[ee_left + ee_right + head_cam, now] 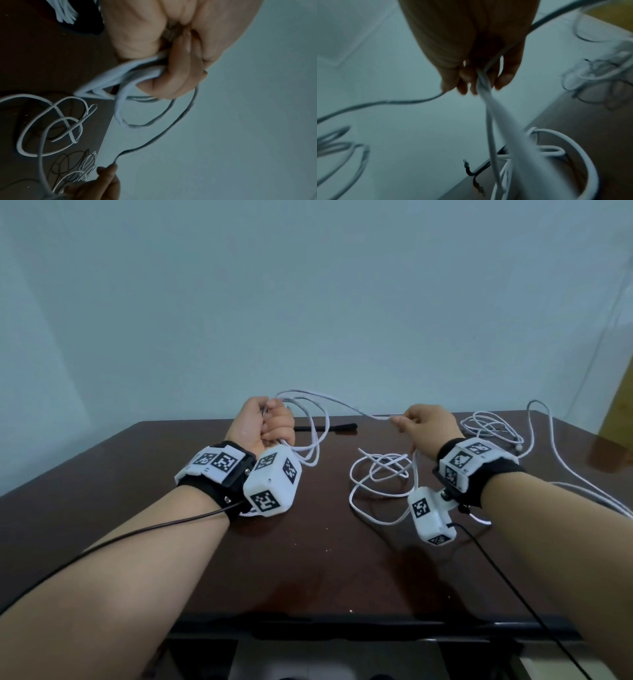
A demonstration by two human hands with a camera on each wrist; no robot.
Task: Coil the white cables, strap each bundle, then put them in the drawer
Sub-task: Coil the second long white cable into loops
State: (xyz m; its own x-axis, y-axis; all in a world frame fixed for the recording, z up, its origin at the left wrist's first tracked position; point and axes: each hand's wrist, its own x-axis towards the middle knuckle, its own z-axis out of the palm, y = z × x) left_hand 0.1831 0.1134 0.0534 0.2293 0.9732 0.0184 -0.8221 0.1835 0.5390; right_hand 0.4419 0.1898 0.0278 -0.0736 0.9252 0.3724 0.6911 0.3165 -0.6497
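My left hand [270,422] is raised above the dark table [205,559] and grips several loops of a white cable [313,440] in its fist [180,65]. From that coil the cable runs right through the air to my right hand [416,422], which pinches the strand [481,75] between fingertips. Below the right hand, the loose remainder of the cable [380,474] lies in tangled loops on the table. A second white cable [493,426] lies in a heap at the far right of the table. The drawer is not in view.
A thin black strap [325,426] lies near the table's back edge, between my hands. A pale wall stands right behind the table. More white cable [555,460] trails off the right side. Black sensor leads run from both wrist units.
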